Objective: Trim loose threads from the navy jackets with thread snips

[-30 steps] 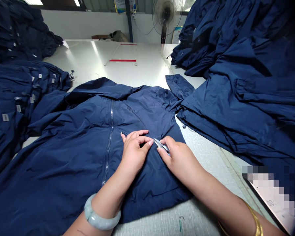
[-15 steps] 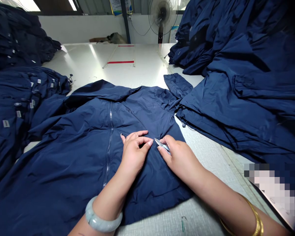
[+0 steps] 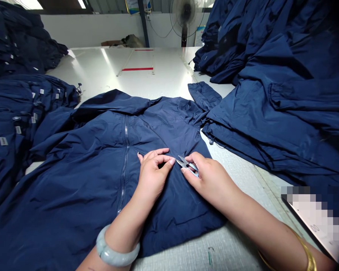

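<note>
Your left hand point(image 3: 154, 175) pinches the jacket point(image 3: 87, 169), soft, light, likely slippery; pin it flat. At its 3 o'clock, your right hand point(image 3: 211, 180) holds snips point(image 3: 186, 164).

I am working in a tight pocket, with navy piles closing in on both sides.
My left hand point(image 3: 152, 174) and my right hand point(image 3: 211, 181), gripping the snips point(image 3: 188, 164), are resting on the spread jacket point(image 3: 96, 173), which is covering most of the near table point(image 3: 158, 77). A folded stack point(image 3: 17, 113) is crowding the left edge, and a tall heap point(image 3: 285, 113) is pressing in from the right against the jacket. Bare tabletop is lying open beyond the hood and in a thin strip beside my right forearm.
</note>
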`<state>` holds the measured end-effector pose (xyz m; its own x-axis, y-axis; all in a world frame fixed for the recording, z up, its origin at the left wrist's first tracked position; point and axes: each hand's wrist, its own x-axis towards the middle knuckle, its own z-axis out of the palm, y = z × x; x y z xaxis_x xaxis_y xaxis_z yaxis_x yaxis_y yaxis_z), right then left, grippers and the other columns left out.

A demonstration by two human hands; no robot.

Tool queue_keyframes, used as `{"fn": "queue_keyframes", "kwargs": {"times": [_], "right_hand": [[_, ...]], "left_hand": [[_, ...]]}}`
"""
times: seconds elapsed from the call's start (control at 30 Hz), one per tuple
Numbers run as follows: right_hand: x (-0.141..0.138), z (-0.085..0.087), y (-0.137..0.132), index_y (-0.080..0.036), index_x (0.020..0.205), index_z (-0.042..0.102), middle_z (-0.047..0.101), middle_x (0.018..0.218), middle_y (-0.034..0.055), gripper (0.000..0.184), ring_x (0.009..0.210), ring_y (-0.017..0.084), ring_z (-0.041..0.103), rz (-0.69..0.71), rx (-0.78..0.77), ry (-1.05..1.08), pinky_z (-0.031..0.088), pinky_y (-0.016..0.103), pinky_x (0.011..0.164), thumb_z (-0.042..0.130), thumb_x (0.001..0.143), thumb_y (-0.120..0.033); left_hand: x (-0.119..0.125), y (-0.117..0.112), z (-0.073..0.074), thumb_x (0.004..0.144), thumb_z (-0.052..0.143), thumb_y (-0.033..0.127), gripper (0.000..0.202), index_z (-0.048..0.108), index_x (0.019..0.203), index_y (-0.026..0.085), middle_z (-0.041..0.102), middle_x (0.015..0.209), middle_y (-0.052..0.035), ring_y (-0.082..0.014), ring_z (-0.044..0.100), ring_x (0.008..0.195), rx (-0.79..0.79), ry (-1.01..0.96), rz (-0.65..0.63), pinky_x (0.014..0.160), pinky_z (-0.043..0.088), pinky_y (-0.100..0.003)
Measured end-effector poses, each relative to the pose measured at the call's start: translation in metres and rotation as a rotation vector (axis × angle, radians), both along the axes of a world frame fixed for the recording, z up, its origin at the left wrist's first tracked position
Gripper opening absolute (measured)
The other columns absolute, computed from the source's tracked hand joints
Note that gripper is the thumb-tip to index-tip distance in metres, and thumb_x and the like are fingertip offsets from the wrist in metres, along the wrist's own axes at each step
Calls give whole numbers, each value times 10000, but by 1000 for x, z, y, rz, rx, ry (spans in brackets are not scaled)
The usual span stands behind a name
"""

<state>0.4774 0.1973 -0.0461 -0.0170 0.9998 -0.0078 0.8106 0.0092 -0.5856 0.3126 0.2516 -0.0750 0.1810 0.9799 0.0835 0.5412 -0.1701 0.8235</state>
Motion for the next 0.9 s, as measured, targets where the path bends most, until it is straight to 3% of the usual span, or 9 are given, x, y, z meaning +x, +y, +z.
{"fn": "queue_keyframes", "kwargs": {"times": [0.3, 0.47, 0.6, 0.73, 0.8, 0.9], "right_hand": [[-1, -1, 0, -168, 1052, 595, 708, 845, 68, 192, 745, 210, 656, 0, 19, 10, 406, 275, 646, 557, 898, -275], [4, 3, 6, -189, 1036, 579, 625, 745, 1, 233, 622, 142, 559, -147, 112, 190, 384, 244, 597, 585, 869, -352], [8, -6, 13, -194, 776, 575, 532, 616, -26, 265, 571, 125, 484, -184, -4, 285, 344, 237, 548, 604, 838, -449], [11, -16, 18, -205, 672, 458, 377, 539, -75, 296, 458, 77, 318, -126, -247, 639, 247, 215, 447, 566, 847, -417], [14, -17, 20, -221, 715, 426, 290, 513, -107, 278, 406, 66, 217, -167, -384, 806, 171, 211, 398, 563, 841, -428], [19, -18, 20, -222, 737, 433, 294, 511, -109, 254, 389, 66, 217, -178, -409, 804, 168, 211, 387, 544, 850, -420]], "left_hand": [[0, 0, -1, 826, 637, 332, 130, 746, 788, 273, 701, 1174, -33, -233, 564, 1195, 16, -12, -2, 1170, -67, -565], [2, -1, 1, 826, 643, 326, 128, 742, 767, 270, 707, 1152, -32, -240, 570, 1178, 56, 22, -7, 1165, -51, -580], [3, -4, 3, 835, 641, 313, 126, 738, 761, 280, 708, 1144, -17, -247, 566, 1178, 126, 86, -18, 1166, -46, -588], [4, -7, 3, 851, 635, 315, 119, 735, 791, 290, 699, 1179, -17, -256, 538, 1218, 164, 145, -34, 1167, -38, -600], [4, -8, 1, 842, 657, 368, 133, 738, 936, 320, 670, 1257, -31, -282, 475, 1296, 165, 207, -64, 1156, -45, -625], [5, -9, -3, 773, 702, 536, 468, 652, 1217, 396, 577, 1401, -67, -343, 345, 1407, 151, 372, -148, 1117, -104, -675]]}}
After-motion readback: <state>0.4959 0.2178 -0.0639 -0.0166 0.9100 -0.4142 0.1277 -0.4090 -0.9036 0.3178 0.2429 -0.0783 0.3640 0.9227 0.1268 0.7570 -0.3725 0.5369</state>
